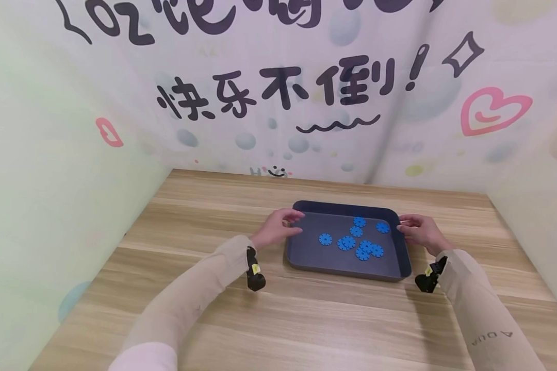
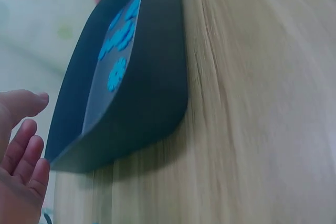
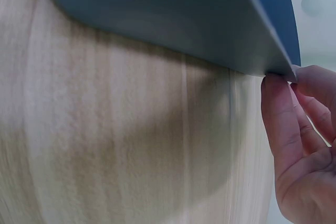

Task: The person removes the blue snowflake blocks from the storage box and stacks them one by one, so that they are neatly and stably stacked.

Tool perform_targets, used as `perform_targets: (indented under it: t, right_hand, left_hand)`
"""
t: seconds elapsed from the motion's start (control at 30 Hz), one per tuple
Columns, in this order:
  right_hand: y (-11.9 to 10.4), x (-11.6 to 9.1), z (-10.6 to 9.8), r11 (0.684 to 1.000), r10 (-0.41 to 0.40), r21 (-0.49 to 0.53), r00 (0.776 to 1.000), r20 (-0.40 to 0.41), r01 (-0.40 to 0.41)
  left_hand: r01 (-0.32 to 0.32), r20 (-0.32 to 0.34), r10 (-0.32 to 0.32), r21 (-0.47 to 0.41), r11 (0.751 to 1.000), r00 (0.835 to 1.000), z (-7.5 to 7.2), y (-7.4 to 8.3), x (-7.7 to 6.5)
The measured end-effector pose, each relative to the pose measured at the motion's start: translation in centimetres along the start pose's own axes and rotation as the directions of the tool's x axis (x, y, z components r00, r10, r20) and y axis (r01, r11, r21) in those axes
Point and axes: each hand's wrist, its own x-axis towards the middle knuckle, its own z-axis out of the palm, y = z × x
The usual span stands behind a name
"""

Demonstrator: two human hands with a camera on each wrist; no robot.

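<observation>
A dark grey rectangular tray (image 1: 306,257) rests on the wooden table. Several blue notched discs (image 1: 325,239) lie in it, most of them grouped in its right half and some overlapping. My left hand (image 1: 278,226) is at the tray's left side, thumb and fingers spread; in the left wrist view its fingertips (image 2: 37,148) are beside the tray's corner with nothing between them. At the right side is my right hand (image 1: 420,230). Its thumb and a finger pinch the tray's rim near a far corner in the right wrist view, the fingertips (image 3: 275,85) against the wall.
The wooden table (image 1: 204,206) extends around the tray. Behind it hangs a white printed backdrop (image 1: 260,139) with dark writing and hearts, and pale panels stand at both sides. A black wrist camera (image 1: 255,275) is strapped on each arm.
</observation>
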Motion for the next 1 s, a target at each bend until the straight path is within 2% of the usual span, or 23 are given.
perform_targets:
  t: [0.13, 0.3, 0.53, 0.8, 1.0]
  right_hand:
    - [0.1, 0.0, 0.0, 1.000, -0.001, 0.006, 1.000, 0.005, 0.001]
    - [0.3, 0.2, -0.1, 1.000, -0.005, 0.018, 1.000, 0.005, 0.005]
    - [0.3, 0.3, -0.2, 1.000, -0.002, 0.015, 1.000, -0.001, 0.002]
    - [0.0, 0.2, -0.1, 1.000, 0.010, 0.009, 1.000, -0.001, -0.010]
    - [-0.1, 0.1, -0.1, 1.000, 0.012, 0.013, 1.000, 0.004, -0.012]
  left_hand:
    - [-0.027, 0.042, 0.025, 0.045, 0.999, 0.999, 1.1, 0.8, 0.6]
    - [-0.019, 0.104, 0.008, 0.114, 0.993, 0.995, 2.6, 1.1, 1.6]
    - [-0.013, 0.125, -0.016, 0.226, 0.974, 0.992, 4.5, 1.0, 2.9]
    - [0.057, 0.186, -0.114, 0.288, 0.956, 0.976, 5.2, 1.2, 4.1]
    - [0.075, 0.216, -0.151, 0.322, 0.944, 0.965, 5.2, 1.2, 4.6]
